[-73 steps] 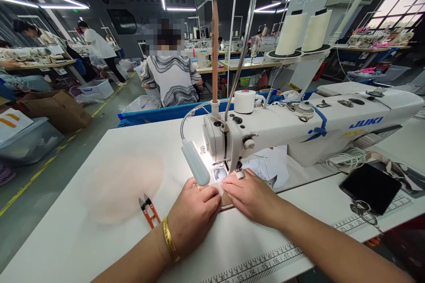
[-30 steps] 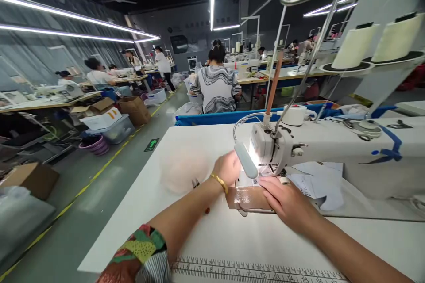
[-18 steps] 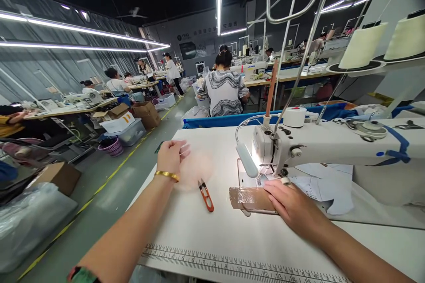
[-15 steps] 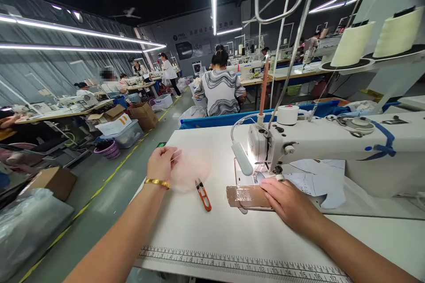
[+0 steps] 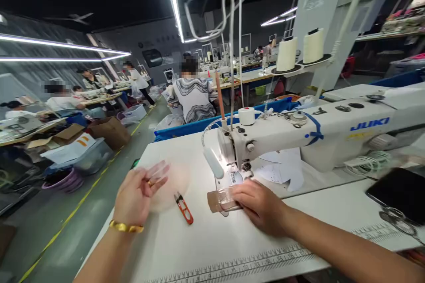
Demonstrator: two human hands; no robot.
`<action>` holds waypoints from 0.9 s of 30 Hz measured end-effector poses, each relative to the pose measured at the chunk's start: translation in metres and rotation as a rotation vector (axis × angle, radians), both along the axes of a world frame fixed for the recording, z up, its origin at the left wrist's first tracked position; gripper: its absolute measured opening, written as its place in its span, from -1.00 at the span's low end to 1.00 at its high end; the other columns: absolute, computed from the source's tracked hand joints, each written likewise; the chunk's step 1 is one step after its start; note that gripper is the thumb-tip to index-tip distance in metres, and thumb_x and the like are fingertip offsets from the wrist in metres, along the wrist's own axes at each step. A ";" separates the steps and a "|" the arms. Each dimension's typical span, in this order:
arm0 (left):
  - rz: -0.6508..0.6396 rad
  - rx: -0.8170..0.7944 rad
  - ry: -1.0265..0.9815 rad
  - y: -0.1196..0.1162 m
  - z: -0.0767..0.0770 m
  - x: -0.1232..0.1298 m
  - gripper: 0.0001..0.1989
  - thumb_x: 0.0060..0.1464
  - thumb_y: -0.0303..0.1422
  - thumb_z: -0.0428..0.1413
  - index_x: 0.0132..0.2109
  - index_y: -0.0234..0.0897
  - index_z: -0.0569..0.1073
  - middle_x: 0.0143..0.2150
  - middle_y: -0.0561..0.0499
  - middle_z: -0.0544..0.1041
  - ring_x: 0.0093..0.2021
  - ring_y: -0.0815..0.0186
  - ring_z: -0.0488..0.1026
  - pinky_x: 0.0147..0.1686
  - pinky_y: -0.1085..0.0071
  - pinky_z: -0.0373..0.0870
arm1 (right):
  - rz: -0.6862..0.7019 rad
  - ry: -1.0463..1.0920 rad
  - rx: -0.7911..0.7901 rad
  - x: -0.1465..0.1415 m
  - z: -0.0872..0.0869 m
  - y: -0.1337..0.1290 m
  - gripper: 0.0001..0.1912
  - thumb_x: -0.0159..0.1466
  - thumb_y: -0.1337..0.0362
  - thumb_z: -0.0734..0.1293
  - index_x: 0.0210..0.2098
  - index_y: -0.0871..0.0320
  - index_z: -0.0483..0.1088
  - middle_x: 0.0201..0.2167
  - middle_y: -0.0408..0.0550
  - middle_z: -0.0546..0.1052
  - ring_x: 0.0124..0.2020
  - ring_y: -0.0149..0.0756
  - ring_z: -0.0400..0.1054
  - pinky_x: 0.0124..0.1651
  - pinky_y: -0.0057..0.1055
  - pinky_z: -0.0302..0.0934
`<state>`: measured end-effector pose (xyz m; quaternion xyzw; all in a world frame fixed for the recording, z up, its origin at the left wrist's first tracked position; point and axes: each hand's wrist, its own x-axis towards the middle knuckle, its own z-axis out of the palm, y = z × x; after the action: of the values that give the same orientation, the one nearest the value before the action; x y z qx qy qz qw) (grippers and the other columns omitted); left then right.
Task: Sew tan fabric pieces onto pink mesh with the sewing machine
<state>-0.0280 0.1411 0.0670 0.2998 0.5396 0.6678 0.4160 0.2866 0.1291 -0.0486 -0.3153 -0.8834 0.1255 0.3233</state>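
Note:
My left hand [image 5: 134, 194], with a gold bangle at the wrist, is raised over a round piece of sheer pale pink fabric [image 5: 181, 177]. Its fingers are apart; part of the fabric seems to lie across the fingertips, but blur hides the contact. My right hand [image 5: 262, 205] has its fingers curled over the right end of a brown strip with a shiny clear covering [image 5: 214, 202], in front of the sewing machine's needle area. Red-handled thread snips [image 5: 184, 210] lie on the white table between my hands.
The white sewing machine [image 5: 272, 130] spans the right side, its lamp [image 5: 213, 162] lit. White paper pieces [image 5: 282, 170] lie beneath its arm. A black phone-like object [image 5: 398, 194] lies at far right. A printed ruler [image 5: 252, 265] runs along the front edge. A person [image 5: 194, 97] sits ahead.
The view has turned right, bringing more of the machine and the black object in. My left hand has gone from a pinch on the fabric to spread fingers. My right fingers are more curled.

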 end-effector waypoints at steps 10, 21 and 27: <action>-0.292 0.114 -0.120 -0.005 0.011 -0.004 -0.81 0.10 -0.36 0.17 -0.27 -0.21 0.25 0.22 -0.19 0.57 0.01 -0.01 0.66 -0.40 0.42 0.60 | 0.326 0.953 -1.464 -0.144 0.057 0.014 -0.36 0.44 -0.14 0.26 0.35 0.01 0.06 -0.05 0.09 0.62 -0.01 -0.14 0.56 0.00 -0.16 0.43; -0.200 -0.054 0.112 -0.004 -0.013 -0.074 -0.63 -0.06 -0.24 0.33 -0.28 -0.22 0.27 0.08 -0.29 0.65 -0.38 0.25 0.65 -0.63 0.56 0.30 | 0.091 1.128 -1.065 -0.206 0.044 0.077 -0.24 0.07 0.26 0.50 0.26 0.05 0.30 -0.36 -0.23 0.54 -0.33 -0.34 0.47 -0.16 -0.36 0.32; 0.002 -0.048 0.247 0.004 -0.029 -0.087 -0.53 -0.23 -0.14 0.43 -0.29 -0.26 0.40 -0.23 -0.17 0.71 -0.62 0.49 0.36 -0.65 0.59 0.10 | 0.013 0.818 -0.839 -0.204 0.031 0.069 -0.34 0.17 0.28 0.33 0.28 0.03 0.38 0.03 0.00 0.57 -0.37 -0.37 0.36 -0.13 -0.26 0.38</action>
<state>-0.1145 0.1448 0.0377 0.3691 0.6030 0.6131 0.3526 0.0823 0.1984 -0.0177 -0.3368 -0.5634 0.5781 0.4848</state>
